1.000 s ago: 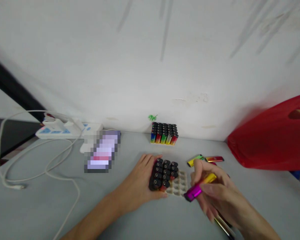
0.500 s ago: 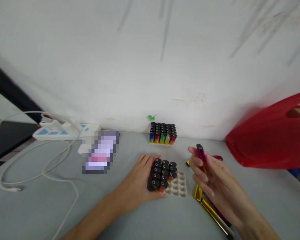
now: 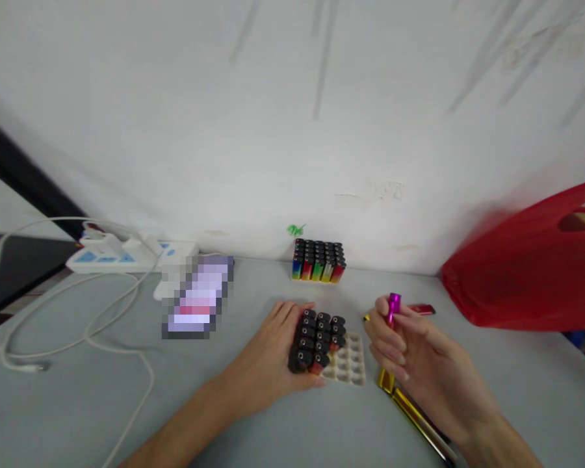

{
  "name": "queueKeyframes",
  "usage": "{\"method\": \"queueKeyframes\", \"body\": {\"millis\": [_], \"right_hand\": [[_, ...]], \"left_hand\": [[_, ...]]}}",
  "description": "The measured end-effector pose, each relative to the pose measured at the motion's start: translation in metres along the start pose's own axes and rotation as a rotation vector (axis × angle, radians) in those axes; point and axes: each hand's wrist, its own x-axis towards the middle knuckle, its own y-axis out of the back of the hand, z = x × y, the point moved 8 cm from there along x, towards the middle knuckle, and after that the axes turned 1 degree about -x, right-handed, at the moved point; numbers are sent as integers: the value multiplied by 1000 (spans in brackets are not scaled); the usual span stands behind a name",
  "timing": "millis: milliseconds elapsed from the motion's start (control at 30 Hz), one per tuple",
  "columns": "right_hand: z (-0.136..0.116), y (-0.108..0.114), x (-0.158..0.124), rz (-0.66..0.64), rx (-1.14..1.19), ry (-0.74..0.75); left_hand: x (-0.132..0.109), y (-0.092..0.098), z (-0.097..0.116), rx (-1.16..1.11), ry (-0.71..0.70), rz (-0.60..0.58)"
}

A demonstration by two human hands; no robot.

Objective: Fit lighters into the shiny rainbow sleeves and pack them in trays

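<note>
My left hand is wrapped around the left side of a group of black-topped lighters. They stand upright in a pale tray, whose right-hand round sockets show bare. To the right of the tray, my right hand grips a single lighter between thumb and fingers, its shiny purple end pointing up. The rest of that lighter is hidden by the fingers. Under and beside the right hand lie loose gold lighters, partly covered by it. A red lighter lies just behind it.
Against the wall stands a full block of multicoloured lighters. A red bag sits at the right. On the left are a blurred-out phone, a power strip and a looping white cable.
In my right hand the lighter has turned: its black top pointed up before, and now the purple end does. My left hand stays in place around the lighters.
</note>
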Motion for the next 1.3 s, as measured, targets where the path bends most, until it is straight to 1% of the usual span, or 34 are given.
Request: {"method": "queueKeyframes", "body": {"millis": [133,267,467,533,667,733,867,1067,1167,1300], "right_hand": [[8,-1,3,-41,-53,-44],[18,2,4,-21,-48,-82],[21,7,9,16,-109,-17],[21,7,10,32,-88,-31],[22,8,9,46,-5,-112],[23,7,8,28,10,-130],[28,5,10,-51,3,-161],[36,7,12,-97,-38,-231],[37,6,13,-101,-42,-232],[37,8,13,-62,-62,-213]], "left_hand": [[0,1,0,-3,2,8],[0,1,0,-3,6,9],[0,0,1,10,10,-3],[0,1,2,13,4,-2],[-1,0,2,9,-2,-8],[-1,0,3,10,-11,-4],[0,0,1,14,-27,15],[0,1,1,3,-24,18],[-1,1,2,0,-11,11],[-1,2,4,-1,-23,24]]}}
